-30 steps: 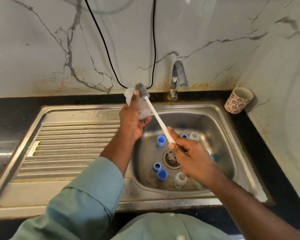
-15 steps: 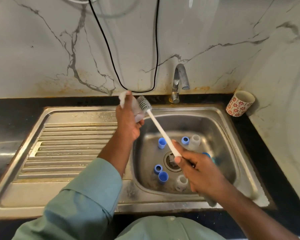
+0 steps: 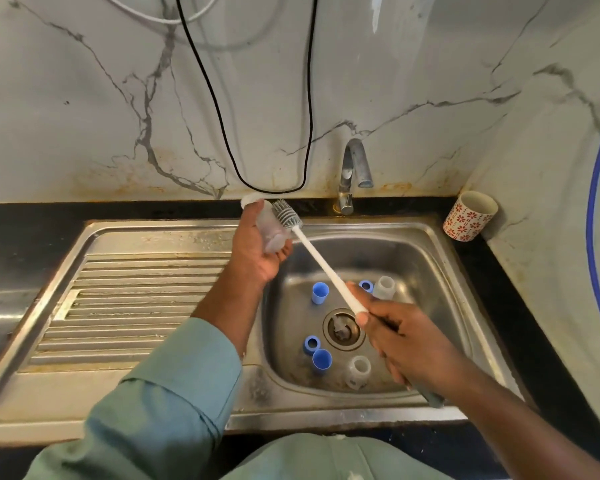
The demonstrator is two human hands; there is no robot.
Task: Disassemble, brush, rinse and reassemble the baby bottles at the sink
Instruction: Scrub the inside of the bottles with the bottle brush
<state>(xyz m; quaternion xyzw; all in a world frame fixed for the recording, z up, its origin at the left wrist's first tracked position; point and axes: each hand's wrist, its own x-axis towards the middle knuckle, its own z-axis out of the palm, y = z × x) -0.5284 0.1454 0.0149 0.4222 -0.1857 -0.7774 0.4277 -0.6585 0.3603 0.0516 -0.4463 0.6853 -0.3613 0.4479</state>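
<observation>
Two hands work over the sink [image 3: 440, 258]: the left hand [image 3: 257, 251] curls its grip round a clear baby bottle [image 3: 269, 226] above the basin's back-left corner, and the right hand [image 3: 406, 341] clasps the bottle brush [image 3: 321, 261], its bristles outside beside the bottle. Wet plastic could slip — dropping onto the blue caps [image 3: 319, 355] below. No brand or writing can be read.

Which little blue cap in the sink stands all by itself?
The small blue plastic cap left of the white brush handle, behind the drain. The two in front of the drain touch, and another sits beside a clear bottle.
</observation>
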